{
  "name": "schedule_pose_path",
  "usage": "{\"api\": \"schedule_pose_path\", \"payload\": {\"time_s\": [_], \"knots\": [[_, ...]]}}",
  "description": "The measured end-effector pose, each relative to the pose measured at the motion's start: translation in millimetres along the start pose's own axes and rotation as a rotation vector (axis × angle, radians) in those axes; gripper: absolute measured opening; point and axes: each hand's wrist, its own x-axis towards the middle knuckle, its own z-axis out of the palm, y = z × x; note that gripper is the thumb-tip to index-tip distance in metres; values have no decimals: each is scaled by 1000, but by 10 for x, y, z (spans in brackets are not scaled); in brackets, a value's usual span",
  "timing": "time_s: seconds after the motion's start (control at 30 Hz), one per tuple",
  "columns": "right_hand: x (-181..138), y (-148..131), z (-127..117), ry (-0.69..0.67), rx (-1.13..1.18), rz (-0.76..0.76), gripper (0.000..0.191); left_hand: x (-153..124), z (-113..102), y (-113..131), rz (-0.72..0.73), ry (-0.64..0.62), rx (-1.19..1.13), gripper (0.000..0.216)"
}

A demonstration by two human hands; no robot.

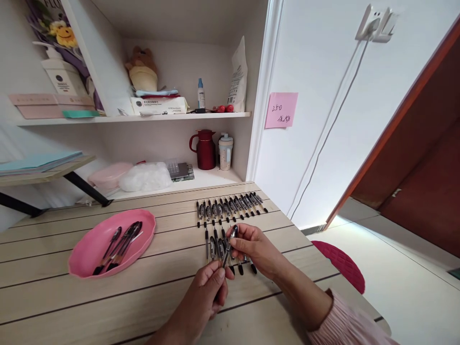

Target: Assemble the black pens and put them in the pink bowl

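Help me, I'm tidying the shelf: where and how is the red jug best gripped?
Probably the handle, from the left: the red jug stands upright, its handle loops out that way, and a cup stands close on its right.

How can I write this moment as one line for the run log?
left grip: pen, near end | right grip: same pen, far end | table: pen rows | pink dish: several pens

We see black-and-clear pens (214,210), a pink dish (95,235) at eight o'clock, our pale-pink sleeve (345,320) and a beige worktop (172,261) with dark stripes.
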Motion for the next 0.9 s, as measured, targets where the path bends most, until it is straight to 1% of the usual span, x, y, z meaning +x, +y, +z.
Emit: {"api": "schedule_pose_path", "payload": {"time_s": [0.13,0.27,0.4,0.6,0.73,0.9], "knots": [[-33,46,39,-22,8,-3,26,1,-5,-22,-2,2,-7,34],[-51,105,72,-8,40,4,27,13,-12,-50,-15,0,4,31],[-74,143,112,5,86,13,27,21,-5,-54,6,5,11,30],[-101,131,163,-2,130,5,22,9,16,-45,18,-11,13,36],[-121,101,189,-4,134,9,21,9,25,-61,61,-17,44,40],[-128,123,206,43,113,8,24,31,-10,-66,111,-2,117,35]]}}
